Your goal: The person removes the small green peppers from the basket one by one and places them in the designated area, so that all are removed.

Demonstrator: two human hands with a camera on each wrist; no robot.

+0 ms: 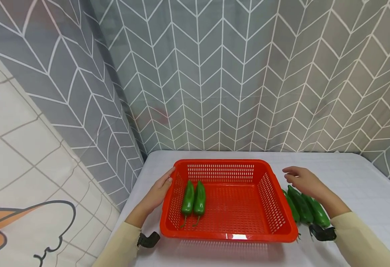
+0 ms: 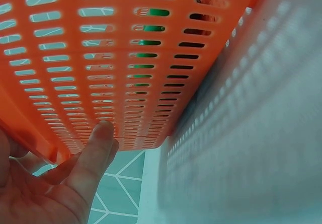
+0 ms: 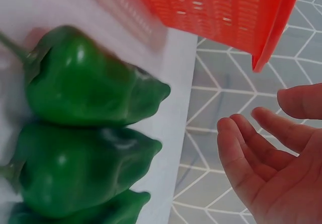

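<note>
A red plastic basket with slotted walls stands on the table. Inside, along its left side, two green chili peppers lie side by side, stems toward me. My left hand lies along the outside of the basket's left wall, fingers extended; the left wrist view shows a fingertip against the slots. To the right of the basket, my right hand hovers with loosely bent fingers and nothing in them. Below it, three green peppers lie in a row, partly hidden by the hand and wrist.
The white-covered table extends to the right of the peppers. Behind it hangs a grey curtain with a white chevron pattern. A pale tiled-print cloth hangs at the left.
</note>
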